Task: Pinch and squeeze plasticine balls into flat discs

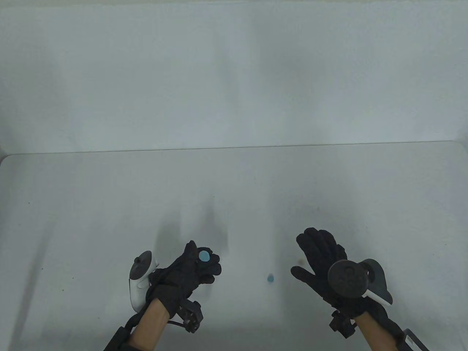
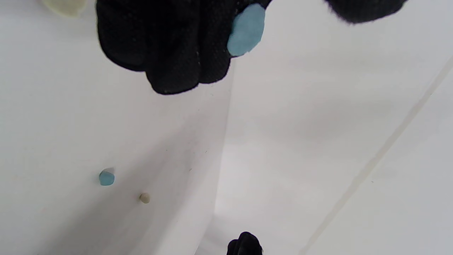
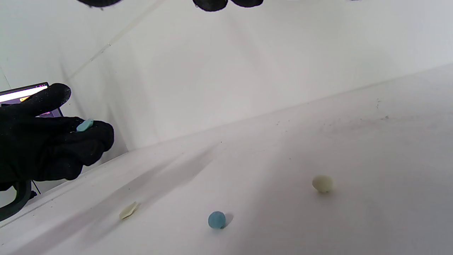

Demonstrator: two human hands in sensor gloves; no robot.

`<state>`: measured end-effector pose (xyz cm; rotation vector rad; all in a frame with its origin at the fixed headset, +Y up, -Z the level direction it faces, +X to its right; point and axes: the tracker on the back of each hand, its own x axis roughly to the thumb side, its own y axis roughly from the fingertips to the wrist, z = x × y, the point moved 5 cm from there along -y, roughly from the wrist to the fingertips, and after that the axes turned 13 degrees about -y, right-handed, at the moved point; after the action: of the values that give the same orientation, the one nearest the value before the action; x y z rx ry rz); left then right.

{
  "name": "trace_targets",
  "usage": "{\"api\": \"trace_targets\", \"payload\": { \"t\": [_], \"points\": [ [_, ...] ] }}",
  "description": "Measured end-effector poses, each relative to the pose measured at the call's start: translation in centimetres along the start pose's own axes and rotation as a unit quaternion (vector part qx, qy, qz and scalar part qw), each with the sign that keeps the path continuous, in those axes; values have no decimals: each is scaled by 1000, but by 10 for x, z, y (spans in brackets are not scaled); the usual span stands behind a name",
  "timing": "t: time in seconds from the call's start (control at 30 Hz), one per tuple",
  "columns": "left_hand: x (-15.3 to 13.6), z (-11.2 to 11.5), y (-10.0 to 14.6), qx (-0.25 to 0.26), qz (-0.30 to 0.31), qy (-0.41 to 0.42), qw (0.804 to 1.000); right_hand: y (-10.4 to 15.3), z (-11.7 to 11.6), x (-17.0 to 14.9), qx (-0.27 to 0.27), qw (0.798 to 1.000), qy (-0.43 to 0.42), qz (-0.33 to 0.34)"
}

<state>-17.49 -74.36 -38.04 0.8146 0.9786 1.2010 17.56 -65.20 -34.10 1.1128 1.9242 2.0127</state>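
My left hand is raised above the table with its fingers curled. A flattened blue disc lies on the curled fingers. The thumb stands a little off the disc in the left wrist view and the right wrist view. A small blue ball sits on the table between the hands and shows in both wrist views. A cream ball lies near it. My right hand is open and empty, fingers spread, to the right of the blue ball.
A flattened cream disc lies on the white table, left of the blue ball in the right wrist view. A white back wall rises behind the table. A screen shows behind my left hand.
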Motion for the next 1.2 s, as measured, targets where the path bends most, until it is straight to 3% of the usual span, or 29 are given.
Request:
{"api": "trace_targets", "payload": {
  "t": [0.6, 0.73, 0.83, 1.0, 1.2],
  "points": [
    [5, -6, -2, 44, -9, -69, 997, -1, -1, 0, 2, 1000, -1, -1],
    [2, 1, -4, -13, -1, -31, 999, -1, -1, 0, 3, 1000, -1, -1],
    [0, 5, -4, -22, 0, 8, 1000, -1, 0, 0, 0, 1000, 0, 0],
    [3, -3, -4, 14, -1, -57, 998, 0, 0, 0, 0, 1000, 1, -2],
    [12, -8, 0, 33, 17, -76, 996, -2, -3, 2, 2, 1000, 1, -3]
  ]
}}
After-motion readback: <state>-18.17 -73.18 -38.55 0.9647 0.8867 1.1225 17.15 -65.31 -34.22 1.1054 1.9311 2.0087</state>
